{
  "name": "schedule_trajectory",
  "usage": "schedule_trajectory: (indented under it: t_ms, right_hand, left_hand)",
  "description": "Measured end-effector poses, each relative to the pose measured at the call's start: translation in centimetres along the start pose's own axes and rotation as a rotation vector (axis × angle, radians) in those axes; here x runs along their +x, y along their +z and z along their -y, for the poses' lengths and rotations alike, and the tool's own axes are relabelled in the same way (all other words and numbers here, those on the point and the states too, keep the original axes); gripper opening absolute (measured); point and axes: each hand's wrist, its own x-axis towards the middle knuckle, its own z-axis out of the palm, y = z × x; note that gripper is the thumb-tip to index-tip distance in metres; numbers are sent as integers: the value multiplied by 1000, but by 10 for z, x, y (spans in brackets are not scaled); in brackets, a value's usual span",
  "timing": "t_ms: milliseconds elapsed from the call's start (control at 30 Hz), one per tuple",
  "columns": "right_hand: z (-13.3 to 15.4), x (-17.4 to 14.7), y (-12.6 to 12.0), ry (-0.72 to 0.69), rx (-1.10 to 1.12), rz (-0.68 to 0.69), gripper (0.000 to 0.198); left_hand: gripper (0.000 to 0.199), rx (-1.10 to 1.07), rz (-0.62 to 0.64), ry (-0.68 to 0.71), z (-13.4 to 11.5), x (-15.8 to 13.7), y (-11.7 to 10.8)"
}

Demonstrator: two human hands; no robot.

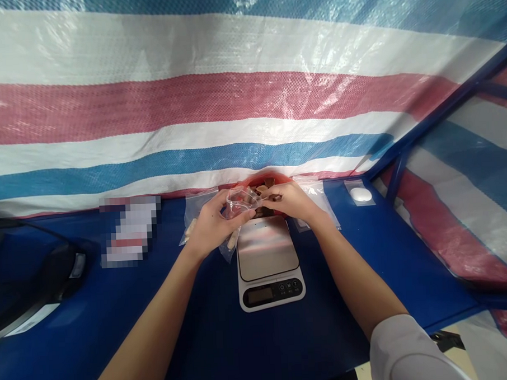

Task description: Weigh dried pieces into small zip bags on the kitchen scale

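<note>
My left hand is curled round a clear plastic bag, its mouth spread between thumb and fingers. From the other side, the pinched fingertips of my right hand meet the bag's edge. Behind both hands is a red basket with several brown, slice-like pieces, partly hidden by my fingers. A white kitchen scale with a shiny plate lies just in front of my hands. Its display looks dark.
Clear bags with pale pieces lie left of the basket, and more clear bags lie right. A white oval object rests on a small bag. A black item occupies the blue table's left side. A striped tarp hangs behind.
</note>
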Motion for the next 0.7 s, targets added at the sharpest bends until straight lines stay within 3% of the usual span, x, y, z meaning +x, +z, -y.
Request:
schedule_trajectory:
  t_ms: [167,367,500,700]
  right_hand:
    - [-11,-6,-10,2,405,-125,25]
    - [0,-19,-37,7,642,-187,27]
    - [11,-25,-47,-38,695,-168,25]
    - [25,-24,-43,-138,632,-27,20]
  left_hand:
    - [46,23,-3,20,-1,0,0]
    - [56,37,23,29,0,0,2]
    - [53,64,42,56,-1,-1,4]
    - [61,56,92,83,-1,-3,8]
